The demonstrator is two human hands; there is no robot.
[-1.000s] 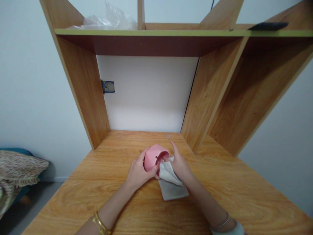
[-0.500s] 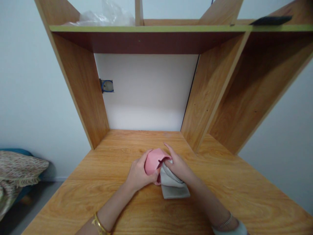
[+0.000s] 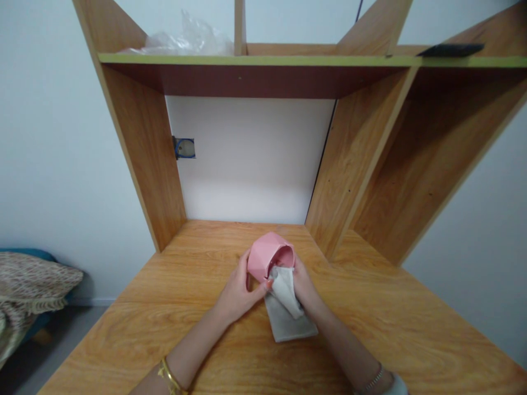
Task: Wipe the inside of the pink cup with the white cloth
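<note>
My left hand [image 3: 237, 291] is wrapped round a pink cup [image 3: 265, 258], tilted so its mouth faces right and towards me, just above the wooden desk [image 3: 164, 323]. My right hand [image 3: 303, 284] is closed on a grey-white cloth [image 3: 285, 307], with its fingers pushing part of the cloth into the cup's mouth. The rest of the cloth trails down onto the desk in front of the cup. Both hands touch at the cup.
Wooden side panels [image 3: 140, 153] and a diagonal divider [image 3: 349, 164] wall the desk's back. A shelf [image 3: 255, 57] overhead carries a clear plastic bag [image 3: 185, 38] and a dark flat object [image 3: 450, 49]. A patterned blanket [image 3: 28, 291] lies low at the left.
The cup has been turned and lifted slightly, its mouth now more open to view. My right hand's fingers have gone deeper into it with the cloth.
</note>
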